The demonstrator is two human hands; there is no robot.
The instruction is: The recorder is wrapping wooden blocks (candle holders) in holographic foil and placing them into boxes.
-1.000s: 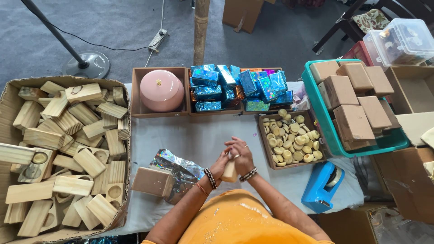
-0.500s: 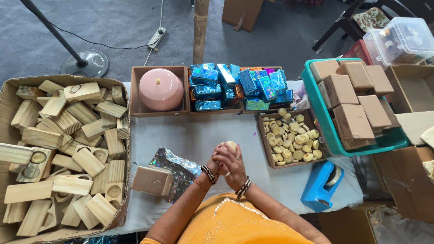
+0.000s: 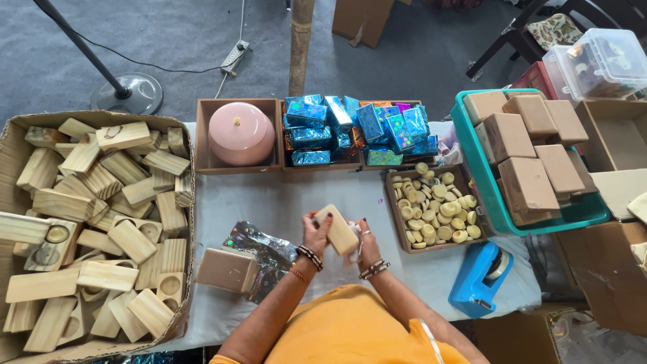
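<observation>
Both my hands hold a pale rectangular soap-like bar [image 3: 337,229] above the grey table cover [image 3: 269,202]. My left hand [image 3: 314,234] grips its left end and my right hand [image 3: 366,244] supports it from the right and below. Both wrists wear bracelets. To my left lies a brown block [image 3: 226,269] on a crinkled holographic foil sheet [image 3: 266,249]. A wooden tray of small round yellowish discs [image 3: 435,209] sits just right of my hands.
A large cardboard box of wooden blocks [image 3: 94,222] fills the left. At the back are a tray with a pink domed lid [image 3: 240,133] and a tray of shiny blue wrapped packets [image 3: 357,128]. A teal bin of brown blocks [image 3: 526,155] and a blue tape dispenser [image 3: 480,278] stand right.
My hands have lifted the pale bar from low between them and turned it, so its long flat face now shows. The rest of the table is unchanged.
</observation>
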